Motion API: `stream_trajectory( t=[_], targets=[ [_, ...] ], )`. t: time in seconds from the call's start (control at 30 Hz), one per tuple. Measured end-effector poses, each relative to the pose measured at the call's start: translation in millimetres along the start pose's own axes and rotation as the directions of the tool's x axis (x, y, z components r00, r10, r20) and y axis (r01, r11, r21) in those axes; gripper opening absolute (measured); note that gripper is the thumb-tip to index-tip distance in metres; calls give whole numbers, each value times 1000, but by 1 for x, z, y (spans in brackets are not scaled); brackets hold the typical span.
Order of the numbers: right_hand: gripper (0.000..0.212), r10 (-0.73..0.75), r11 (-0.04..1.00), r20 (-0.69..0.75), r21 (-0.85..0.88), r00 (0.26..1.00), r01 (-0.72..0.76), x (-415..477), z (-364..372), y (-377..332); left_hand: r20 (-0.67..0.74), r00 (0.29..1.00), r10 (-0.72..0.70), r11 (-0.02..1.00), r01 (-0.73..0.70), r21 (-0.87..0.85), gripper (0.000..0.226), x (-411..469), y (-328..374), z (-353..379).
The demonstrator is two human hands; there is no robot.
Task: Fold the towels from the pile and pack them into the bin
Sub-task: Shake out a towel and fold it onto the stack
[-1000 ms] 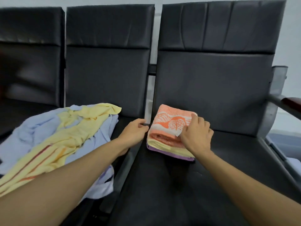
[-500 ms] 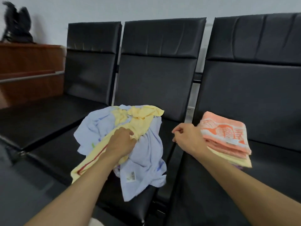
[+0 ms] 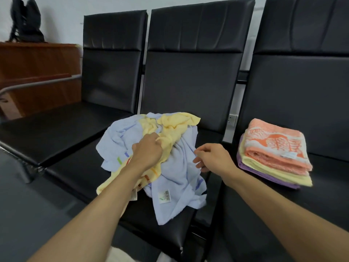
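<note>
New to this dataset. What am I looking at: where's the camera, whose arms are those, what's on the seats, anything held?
There is no robot here. A person works with bare hands, and the only camera sits on their head, looking forward and down, so both arms are the wearer's own. On the middle seat lies a loose pile: a yellow towel tangled with a blue towel. The left hand grips the yellow towel. The right hand hovers open at the blue towel's edge, and I can't tell whether it touches. On the right seat sits a folded stack, orange on top, then yellow, with purple at the bottom. No bin is in view.
</note>
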State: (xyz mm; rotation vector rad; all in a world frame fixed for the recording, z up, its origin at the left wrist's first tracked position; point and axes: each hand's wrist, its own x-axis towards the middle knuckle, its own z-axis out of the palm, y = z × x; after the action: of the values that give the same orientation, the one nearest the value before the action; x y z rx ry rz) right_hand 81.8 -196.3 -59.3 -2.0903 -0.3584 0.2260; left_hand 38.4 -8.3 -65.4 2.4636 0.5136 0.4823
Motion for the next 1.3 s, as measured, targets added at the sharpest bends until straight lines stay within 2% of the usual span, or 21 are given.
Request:
stream_trajectory(
  t=[0.07, 0.13, 0.23, 0.27, 0.33, 0.43, 0.47, 0.5, 0.53, 0.6, 0.63, 0.67, 0.7, 0.77, 0.87, 0.97, 1.03, 1.1, 1.17, 1.23, 1.3],
  targets=[
    [20, 88, 973, 52, 207, 995, -97, 2, 1, -3, 62, 998, -27, 963, 43, -268, 23, -6, 9, -8],
    [31, 174, 899, 126, 384, 977, -210, 6, 4, -4, 107, 994, 18, 904, 29, -427, 30, -15, 19, -14],
    [47, 236, 740, 225, 589, 945, -325, 13, 7, -4, 291, 944, 154, 730, 90, -677, 34, -25, 27, -17],
    [52, 236, 688, 259, 636, 937, -349, 15, 7, -2, 371, 903, 216, 721, 108, -684, 32, -28, 27, -17],
    [58, 192, 625, 323, 688, 927, -369, 19, 7, 3, 529, 795, 296, 817, 76, -572, 27, -32, 26, -14],
    [36, 228, 668, 316, 637, 921, -384, 15, 7, 4, 721, 616, 317, 924, -29, -381, 13, -37, 27, -16],
    [32, 267, 690, 291, 608, 919, -393, 14, 6, 5, 750, 582, 313, 931, -30, -365, 17, -37, 27, -18],
    [30, 291, 699, 283, 589, 914, -405, 12, 5, 6, 748, 592, 300, 931, -10, -365, 25, -36, 25, -20],
    [30, 296, 686, 293, 597, 909, -416, 12, 2, 9, 712, 644, 278, 924, 23, -382, 32, -36, 26, -22],
    [29, 250, 630, 356, 646, 900, -430, 8, -5, 10, 539, 830, 144, 922, 86, -378, 39, -30, 23, -21],
    [30, 215, 609, 389, 664, 896, -434, 4, -8, 10, 426, 903, 49, 928, 117, -355, 40, -25, 21, -16],
    [32, 174, 599, 420, 673, 891, -434, 1, -12, 10, 341, 939, -42, 919, 170, -356, 39, -21, 21, -12],
    [34, 141, 599, 452, 670, 881, -439, -3, -15, 9, 306, 943, -130, 887, 248, -389, 34, -19, 22, -8],
    [37, 82, 615, 507, 651, 858, -444, -10, -18, 7, 383, 890, -248, 773, 420, -476, 23, -20, 26, -2],
    [37, 35, 667, 537, 616, 843, -420, -15, -17, 3, 585, 792, -176, 597, 558, -576, 17, -23, 29, 4],
    [32, 117, 754, 431, 548, 895, -362, -14, -13, 2, 675, 732, -94, 418, 645, -640, 28, -21, 26, 6],
    [38, 153, 869, 280, 418, 948, -264, -12, -9, 3, 682, 727, -81, 403, 650, -644, 26, -23, 26, 4],
    [55, 146, 960, 109, 225, 983, -168, -12, -5, 9, 668, 740, -81, 394, 639, -660, 27, -25, 26, 1],
    [65, 47, 998, -37, 31, 998, -46, -15, -3, 12, 646, 756, -105, 381, 630, -676, 43, -25, 25, -2],
    [51, -72, 991, -60, -113, 996, 65, -18, -1, 14, 634, 766, -106, 375, 621, -688, 50, -26, 26, -5],
    [31, -114, 979, 26, -170, 993, 117, -22, 1, 13, 626, 774, -99, 368, 613, -699, 50, -29, 29, -8]
  ],
)
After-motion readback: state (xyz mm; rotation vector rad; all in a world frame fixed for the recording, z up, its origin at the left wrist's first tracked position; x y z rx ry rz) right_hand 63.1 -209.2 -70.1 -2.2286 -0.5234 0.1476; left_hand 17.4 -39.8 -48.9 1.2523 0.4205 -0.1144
